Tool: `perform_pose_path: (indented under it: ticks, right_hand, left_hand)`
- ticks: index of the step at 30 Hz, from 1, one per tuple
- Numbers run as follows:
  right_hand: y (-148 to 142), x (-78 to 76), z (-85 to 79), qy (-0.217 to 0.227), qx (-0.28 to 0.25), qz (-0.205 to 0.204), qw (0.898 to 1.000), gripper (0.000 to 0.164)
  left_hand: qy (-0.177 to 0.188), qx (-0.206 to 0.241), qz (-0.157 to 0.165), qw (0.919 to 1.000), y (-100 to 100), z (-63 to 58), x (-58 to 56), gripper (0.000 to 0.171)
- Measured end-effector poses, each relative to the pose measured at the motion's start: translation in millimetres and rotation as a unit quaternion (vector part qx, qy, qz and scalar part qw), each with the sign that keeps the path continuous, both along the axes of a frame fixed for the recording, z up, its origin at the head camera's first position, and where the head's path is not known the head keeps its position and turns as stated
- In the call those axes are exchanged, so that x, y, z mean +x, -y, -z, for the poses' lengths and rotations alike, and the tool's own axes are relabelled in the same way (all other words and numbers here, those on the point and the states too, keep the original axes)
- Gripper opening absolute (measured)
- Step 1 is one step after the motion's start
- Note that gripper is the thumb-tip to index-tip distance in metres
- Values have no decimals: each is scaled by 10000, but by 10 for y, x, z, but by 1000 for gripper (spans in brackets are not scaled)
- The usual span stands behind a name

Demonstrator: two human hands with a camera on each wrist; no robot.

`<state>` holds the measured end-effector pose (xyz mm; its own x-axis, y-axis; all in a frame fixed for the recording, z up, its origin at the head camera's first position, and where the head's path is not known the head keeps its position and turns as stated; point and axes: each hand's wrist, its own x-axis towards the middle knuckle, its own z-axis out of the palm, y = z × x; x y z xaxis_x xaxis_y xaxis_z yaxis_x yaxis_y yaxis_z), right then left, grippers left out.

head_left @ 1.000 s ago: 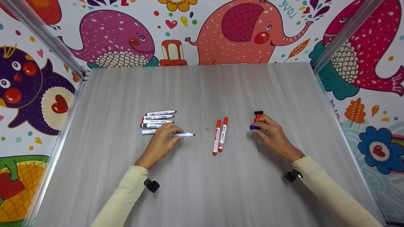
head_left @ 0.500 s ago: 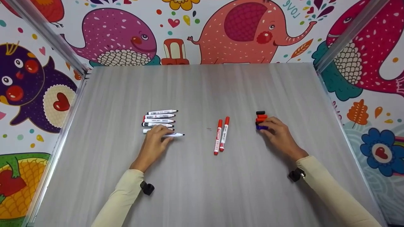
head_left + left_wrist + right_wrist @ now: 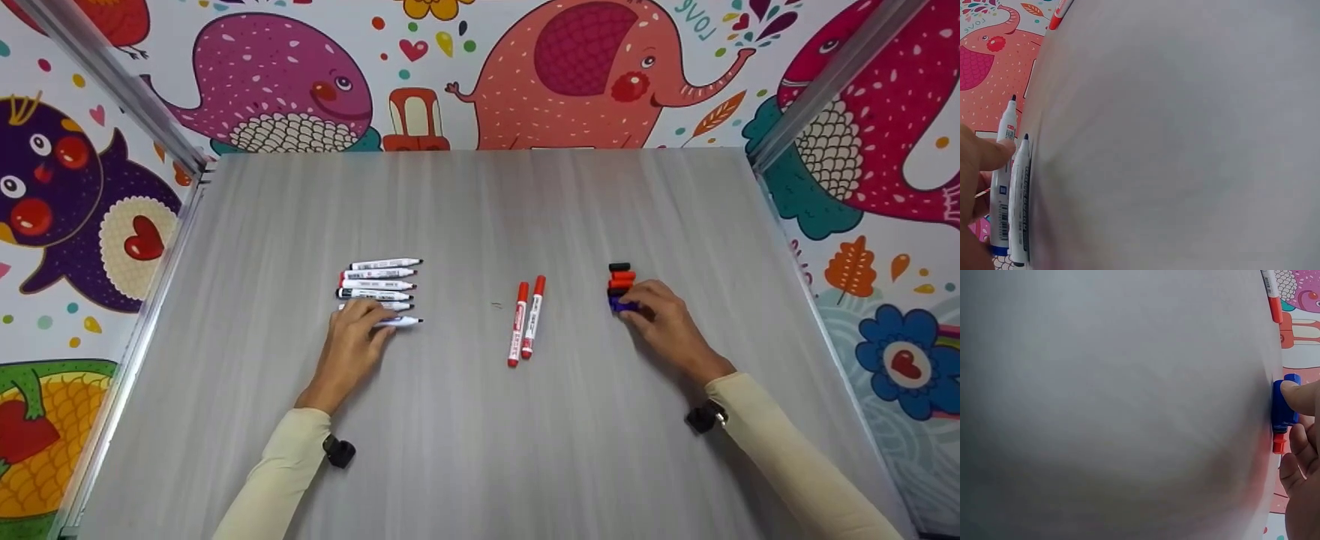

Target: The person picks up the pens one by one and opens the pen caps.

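My left hand [image 3: 349, 345] pinches a white marker [image 3: 1003, 191] with a blue end and a bare dark tip. It lies at the near end of a column of several uncapped white markers [image 3: 386, 264], close beside another white marker [image 3: 1020, 208] in the left wrist view. With thumb and fingers, my right hand [image 3: 667, 319] pinches a blue cap [image 3: 1282, 405] at the near end of a row of loose caps. A second blue cap sits against it. Beyond lie a black cap [image 3: 619, 267] and a red cap [image 3: 623, 277]; the fingers partly hide the row.
Two capped red markers [image 3: 517, 322] lie side by side mid-table, between the hands. Small dark marks [image 3: 496, 305] show on the grey table [image 3: 480, 450] just left of them. Walls with cartoon animals [image 3: 577, 75] and metal corner posts border the table.
The left hand has moved left with the marker, bringing it in beside the column. The right hand has shifted slightly right with the blue cap, up to the row of caps.
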<state>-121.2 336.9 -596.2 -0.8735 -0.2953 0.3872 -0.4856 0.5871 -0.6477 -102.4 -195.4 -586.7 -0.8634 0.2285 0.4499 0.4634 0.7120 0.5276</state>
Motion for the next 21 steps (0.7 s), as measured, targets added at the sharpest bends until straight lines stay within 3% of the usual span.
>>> perform_pose_path:
  ticks: [21]
  right_hand:
    - [28,-10,26,-181,-33,-86,9998,27]
  left_hand:
    - [-112,-301,-22,9995,152,97,14,19]
